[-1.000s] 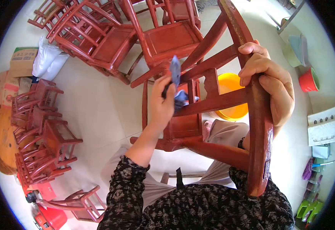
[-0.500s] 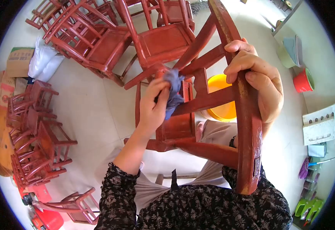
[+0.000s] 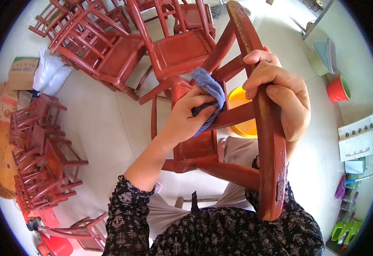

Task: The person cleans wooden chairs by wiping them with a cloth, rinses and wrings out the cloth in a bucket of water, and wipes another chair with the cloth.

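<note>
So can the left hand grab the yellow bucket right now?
Probably not easily: the left hand is busy holding the blue cloth, and bars of the red chair cross in front of the yellow bucket.

A tiled indoor room, apparently in a home, doubles as a crowded furniture space. Red wooden chairs point(image 3: 120, 64) bunch together at 11 o'clock on the pale floor point(image 3: 109, 123), with smaller red chairs point(image 3: 60, 155) massed at 9 o'clock. Household goods line the edges: cardboard boxes point(image 3: 23, 74) and a white plastic bag point(image 3: 49, 70) at 10 o'clock, a green tub point(image 3: 318, 62) at 2 o'clock, and bright green plastic ware point(image 3: 345, 232) at 4 o'clock.
</note>
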Tool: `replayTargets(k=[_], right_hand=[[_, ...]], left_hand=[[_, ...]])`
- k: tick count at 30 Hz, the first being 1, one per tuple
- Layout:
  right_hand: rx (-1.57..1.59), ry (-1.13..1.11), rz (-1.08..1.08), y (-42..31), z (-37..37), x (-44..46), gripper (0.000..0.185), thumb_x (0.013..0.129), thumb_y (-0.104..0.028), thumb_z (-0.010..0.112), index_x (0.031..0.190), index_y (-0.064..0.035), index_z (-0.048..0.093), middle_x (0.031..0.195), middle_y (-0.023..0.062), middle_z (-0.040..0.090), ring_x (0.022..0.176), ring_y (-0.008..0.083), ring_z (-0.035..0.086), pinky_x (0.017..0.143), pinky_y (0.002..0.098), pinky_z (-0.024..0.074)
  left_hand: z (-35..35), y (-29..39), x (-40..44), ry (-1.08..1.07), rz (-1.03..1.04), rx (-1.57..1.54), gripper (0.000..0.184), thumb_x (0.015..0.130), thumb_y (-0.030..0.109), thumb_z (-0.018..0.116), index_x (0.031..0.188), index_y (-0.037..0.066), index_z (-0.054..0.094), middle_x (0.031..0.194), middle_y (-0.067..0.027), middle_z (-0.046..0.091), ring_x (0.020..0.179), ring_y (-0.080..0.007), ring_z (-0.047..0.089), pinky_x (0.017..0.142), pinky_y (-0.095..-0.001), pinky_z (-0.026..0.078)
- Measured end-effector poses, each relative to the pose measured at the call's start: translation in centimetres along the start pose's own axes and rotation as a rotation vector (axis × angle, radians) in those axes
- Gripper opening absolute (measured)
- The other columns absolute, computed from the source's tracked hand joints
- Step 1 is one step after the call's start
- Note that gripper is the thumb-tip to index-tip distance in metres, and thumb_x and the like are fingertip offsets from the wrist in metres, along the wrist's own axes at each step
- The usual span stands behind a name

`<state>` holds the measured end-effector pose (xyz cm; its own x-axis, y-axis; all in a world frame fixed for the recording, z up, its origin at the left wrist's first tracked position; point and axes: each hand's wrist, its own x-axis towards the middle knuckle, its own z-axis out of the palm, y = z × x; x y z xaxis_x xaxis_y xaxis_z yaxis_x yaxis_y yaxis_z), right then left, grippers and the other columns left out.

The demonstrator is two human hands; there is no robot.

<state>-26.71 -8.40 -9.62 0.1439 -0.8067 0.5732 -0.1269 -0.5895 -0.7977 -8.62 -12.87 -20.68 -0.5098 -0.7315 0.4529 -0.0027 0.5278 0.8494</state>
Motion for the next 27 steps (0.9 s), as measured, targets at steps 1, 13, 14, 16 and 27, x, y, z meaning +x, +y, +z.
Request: replayTargets(k=[1, 13, 14, 16, 27], right_hand=[[0.002, 0.008, -0.001, 0.0, 0.1, 0.1, 0.030, 0.068, -0.011, 0.040, 0.076, 0.0059, 0.064, 0.064, 0.0085, 0.058, 0.103, 0.0241, 0.042, 0.097, 0.0334, 0.0256], [0.058, 0.134, 0.048, 0.2, 0.2, -0.2, 0.029, 0.067, -0.010, 0.039, 0.073, 0.0072, 0.063, 0.063, 0.0090, 0.057, 0.101, 0.0236, 0.042, 0.095, 0.0312, 0.0267], [0.013, 0.115, 0.051, -0.1, 0.4, -0.5, 0.028, 0.067, -0.009, 0.040, 0.072, 0.0067, 0.063, 0.062, 0.0085, 0.057, 0.099, 0.0231, 0.042, 0.094, 0.0313, 0.0275], [-0.042, 0.083, 0.025, -0.2, 0.5, -0.6, 0.025, 0.067, -0.007, 0.041, 0.071, 0.0052, 0.063, 0.061, 0.0072, 0.057, 0.095, 0.0217, 0.043, 0.091, 0.0313, 0.0299], [0.093, 0.089, 0.041, 0.4, 0.8, 0.1, 0.025, 0.067, -0.007, 0.040, 0.069, 0.0059, 0.061, 0.067, 0.0108, 0.055, 0.081, 0.0196, 0.045, 0.083, 0.0294, 0.0317]], left_hand=[[0.0, -0.1, -0.1, 0.008, -0.086, -0.159, 0.015, 0.078, 0.002, 0.059, 0.093, 0.000, 0.058, 0.093, -0.0122, 0.055, 0.089, -0.0269, 0.055, 0.080, -0.0288, 0.042], [2.1, 0.3, 2.3, 0.283, -0.096, 0.351, 0.014, 0.080, 0.010, 0.058, 0.090, 0.001, 0.061, 0.085, -0.0119, 0.059, 0.079, -0.0267, 0.058, 0.072, -0.0325, 0.045], [2.0, 0.4, 1.9, 0.237, -0.154, 0.363, 0.014, 0.079, 0.010, 0.057, 0.091, 0.003, 0.062, 0.089, -0.0122, 0.059, 0.083, -0.0288, 0.059, 0.073, -0.0336, 0.045], [0.5, 1.1, 0.8, 0.110, -0.209, 0.300, 0.015, 0.079, 0.010, 0.058, 0.091, 0.003, 0.062, 0.089, -0.0123, 0.059, 0.084, -0.0288, 0.059, 0.074, -0.0338, 0.045], [1.0, 0.5, 3.3, 0.300, -0.040, 0.438, 0.004, 0.076, 0.004, 0.058, 0.078, 0.001, 0.058, 0.078, -0.0137, 0.056, 0.076, -0.0293, 0.057, 0.070, -0.0333, 0.044]])
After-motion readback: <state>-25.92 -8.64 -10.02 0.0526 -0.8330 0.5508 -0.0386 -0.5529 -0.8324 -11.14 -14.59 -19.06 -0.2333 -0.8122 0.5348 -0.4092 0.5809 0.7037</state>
